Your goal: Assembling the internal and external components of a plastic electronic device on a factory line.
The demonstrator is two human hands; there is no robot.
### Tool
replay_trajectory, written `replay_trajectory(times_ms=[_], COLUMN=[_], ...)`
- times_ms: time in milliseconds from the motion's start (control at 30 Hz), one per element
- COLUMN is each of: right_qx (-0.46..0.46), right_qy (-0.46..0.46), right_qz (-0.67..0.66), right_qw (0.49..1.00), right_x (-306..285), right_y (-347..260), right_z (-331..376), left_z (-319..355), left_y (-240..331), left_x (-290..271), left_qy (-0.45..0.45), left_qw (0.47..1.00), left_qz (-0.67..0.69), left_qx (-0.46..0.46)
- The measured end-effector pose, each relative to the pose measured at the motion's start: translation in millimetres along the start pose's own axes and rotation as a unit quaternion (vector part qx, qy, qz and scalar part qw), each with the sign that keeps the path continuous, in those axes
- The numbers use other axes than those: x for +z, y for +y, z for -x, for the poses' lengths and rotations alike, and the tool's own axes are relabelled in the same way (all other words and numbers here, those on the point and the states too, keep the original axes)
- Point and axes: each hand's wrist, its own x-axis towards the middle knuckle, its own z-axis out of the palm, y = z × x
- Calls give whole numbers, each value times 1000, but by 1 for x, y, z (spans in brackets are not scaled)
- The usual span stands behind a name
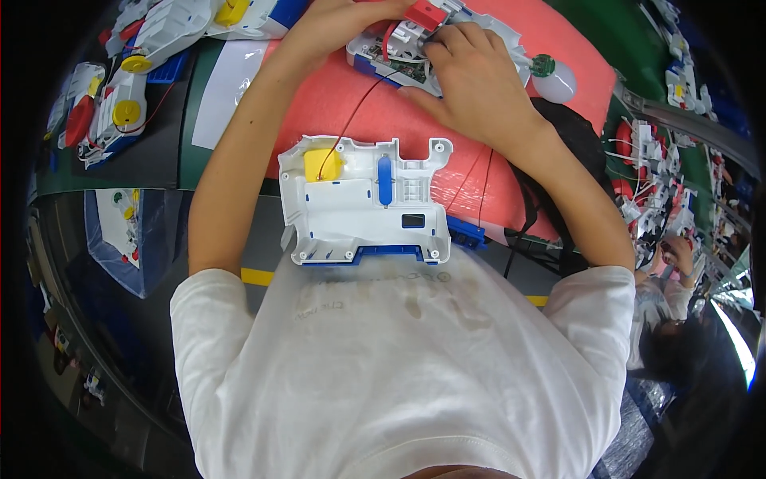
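Note:
At the top of the picture lies a white-and-blue plastic housing half (363,57), with a green circuit board (408,70), wires and a red block (425,13) in it. My left hand (339,22) reaches to the red block, one finger stretched against it; its other fingers are cut off by the upper edge. My right hand (481,78) lies over the housing, fingers bent round its inner parts, thumb apart. Nearer to me rests a second white-and-blue housing half (359,211), hollow side up, holding a yellow round part (321,165). A thin red-brown wire links the two halves.
A pink padded sheet (319,104) covers the work table. A white translucent dome (556,82) sits right of the housing. More part-built units (120,112) stand at left, others (638,160) at right. A blue-lined bin (128,239) is lower left. Another person's hand (680,254) shows at right.

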Motion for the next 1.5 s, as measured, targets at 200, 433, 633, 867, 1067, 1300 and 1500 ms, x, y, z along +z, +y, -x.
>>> replay_trajectory(times_ms=[200, 433, 633, 867, 1067, 1300, 1500], right_qx=[0, -27, -51, 66, 340, 312, 283], right_qy=[-25, -64, -72, 63, -54, 20, 101], right_qz=[18, 91, 46, -168, -198, -299, -334], right_qw=[1000, 993, 995, 982, 918, 902, 893], right_x=[-5, -17, -18, -40, -47, -19, -18], right_y=[-1, -5, 6, 23, 43, 56, 49], right_z=[-2, -3, 6, 40, 75, 55, 67], left_z=[-3, 1, 2, -9, 1, 10, 19], left_y=[-12, 1, 2, -20, 9, -21, -9], left_x=[-8, -1, 2, -18, -3, -7, 1], left_qy=[-171, -12, 1, -31, -15, 47, 63], left_qw=[956, 1000, 1000, 995, 979, 991, 990], left_qz=[180, 3, -10, -99, -203, -126, -114], left_qx=[157, -13, -14, -13, -8, -5, 57])
